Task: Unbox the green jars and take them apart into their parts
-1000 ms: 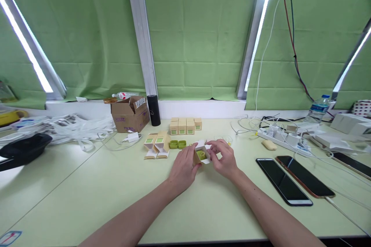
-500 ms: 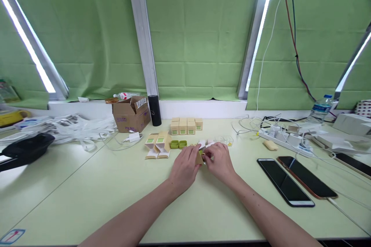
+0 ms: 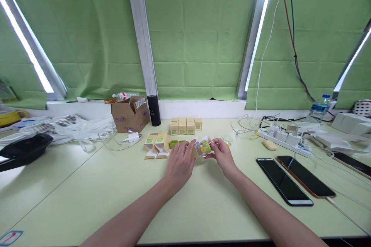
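My left hand [image 3: 179, 164] is closed around a small brown cardboard box [image 3: 195, 152], most of which its fingers hide. Between the fingertips of my right hand [image 3: 223, 157] is a clear plastic case [image 3: 204, 147] with a green and yellow item inside, held right beside the box. Whether the case is fully clear of the box I cannot tell. Left of my hands stand two opened cardboard boxes [image 3: 162, 143] with flaps spread. A small green container [image 3: 173, 144] shows partly behind my left hand. Several closed little boxes [image 3: 182, 128] are grouped farther back.
Clear plastic pieces [image 3: 227, 140] lie behind my right hand. To the right are a white-edged phone [image 3: 284, 181], a dark phone [image 3: 305, 176], a beige object [image 3: 269, 145] and a power strip [image 3: 285, 141] with tangled cables. A carton [image 3: 130, 115] and black cylinder [image 3: 154, 110] stand back left.
The clear case with the green and yellow item has come into view between my hands. My right hand has shifted slightly right and turned; my left hand has moved a little left with the box.
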`<state>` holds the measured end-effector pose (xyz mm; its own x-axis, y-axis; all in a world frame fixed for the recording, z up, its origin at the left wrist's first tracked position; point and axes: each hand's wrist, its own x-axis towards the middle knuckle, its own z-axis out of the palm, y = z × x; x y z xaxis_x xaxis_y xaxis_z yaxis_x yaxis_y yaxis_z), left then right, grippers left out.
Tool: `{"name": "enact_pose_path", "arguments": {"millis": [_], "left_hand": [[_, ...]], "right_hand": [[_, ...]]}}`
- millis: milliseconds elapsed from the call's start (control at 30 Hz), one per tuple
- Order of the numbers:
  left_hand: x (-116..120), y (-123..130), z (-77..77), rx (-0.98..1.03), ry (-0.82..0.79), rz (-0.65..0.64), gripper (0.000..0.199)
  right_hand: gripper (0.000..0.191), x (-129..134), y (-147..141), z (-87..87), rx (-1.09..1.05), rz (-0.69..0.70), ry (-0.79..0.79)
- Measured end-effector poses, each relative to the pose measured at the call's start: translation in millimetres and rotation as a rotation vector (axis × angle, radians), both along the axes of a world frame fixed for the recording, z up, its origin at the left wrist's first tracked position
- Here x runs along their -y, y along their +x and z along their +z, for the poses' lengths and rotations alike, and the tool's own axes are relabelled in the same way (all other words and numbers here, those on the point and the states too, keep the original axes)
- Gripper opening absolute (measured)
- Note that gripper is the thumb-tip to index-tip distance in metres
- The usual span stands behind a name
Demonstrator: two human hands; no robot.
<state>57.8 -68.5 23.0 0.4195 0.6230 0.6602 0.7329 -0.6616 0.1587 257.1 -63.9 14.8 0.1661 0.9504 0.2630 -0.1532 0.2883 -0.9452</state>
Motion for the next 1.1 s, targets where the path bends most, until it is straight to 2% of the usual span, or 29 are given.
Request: {"name": "enact_pose_path", "arguments": {"millis": [133,300,433,633,767,967,1100], "left_hand": [[-4.4,-4.3,2.6,0.078,0.009,0.02,0.071],[-15.6,-10.4,3.8,0.357,-0.036,0.011,0.068],[-22.8,-9.5,3.5,0.654,-0.214,-0.118,0.066],[-25.3,-4.7,4.4,1.042,-0.612,-0.445,0.073],[-28.1,-3.0,1.4,1.27,-0.823,-0.514,0.07],[-27.8,-3.9,2.8,1.367,-1.003,-0.651,0.037],[-24.1,-5.0,8.7,1.41,-1.067,-0.654,0.034]], "right_hand": [[0.045,-1.6,6.8,3.3,-0.084,-0.038,-0.006],[0.044,-4.1,14.0,3.1,-0.084,-0.084,-0.004],[0.046,-9.2,14.1,-5.3,0.114,-0.086,-0.009],[0.028,-4.9,9.5,-11.7,0.517,-0.082,0.092],[0.02,0.9,8.4,-10.8,0.649,-0.058,0.1],[0.017,2.1,8.9,-12.9,0.725,-0.038,0.113],[0.017,4.3,8.5,-10.1,0.77,-0.035,0.11]]}}
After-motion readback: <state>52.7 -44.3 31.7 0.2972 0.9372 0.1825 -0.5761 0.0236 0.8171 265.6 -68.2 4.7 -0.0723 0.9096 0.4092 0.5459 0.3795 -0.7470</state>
